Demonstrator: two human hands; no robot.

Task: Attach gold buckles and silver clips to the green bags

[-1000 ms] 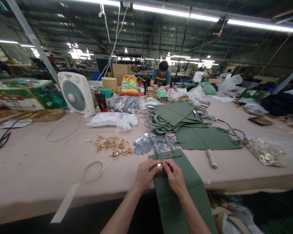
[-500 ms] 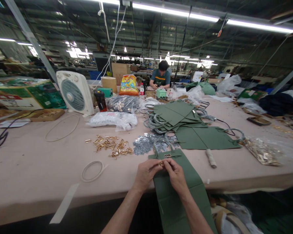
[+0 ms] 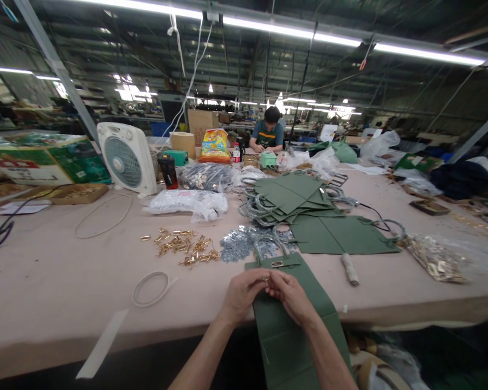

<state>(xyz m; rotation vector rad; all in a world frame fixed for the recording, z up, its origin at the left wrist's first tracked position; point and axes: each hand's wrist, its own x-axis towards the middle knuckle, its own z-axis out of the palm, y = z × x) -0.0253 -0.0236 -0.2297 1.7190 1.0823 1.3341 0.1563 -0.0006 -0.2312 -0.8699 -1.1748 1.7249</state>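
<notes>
As green panel (image 3: 295, 319) overhangs table's near edge (image 3: 174, 320) lengthwise, our left hand (image 3: 239, 295), right hand (image 3: 291, 295) pinch gold piece (image 3: 265, 279) (metal fitting (image 3: 277, 265) just beyond).

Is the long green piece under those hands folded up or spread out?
Spread out: the green piece stretches from the table past its edge, with faint lines across it.

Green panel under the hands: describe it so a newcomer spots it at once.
Find the pinkish table, then the left hand and right hand. Beneath them lies the green panel; unlike the stacked panels behind, it runs past the table's near edge.
</notes>
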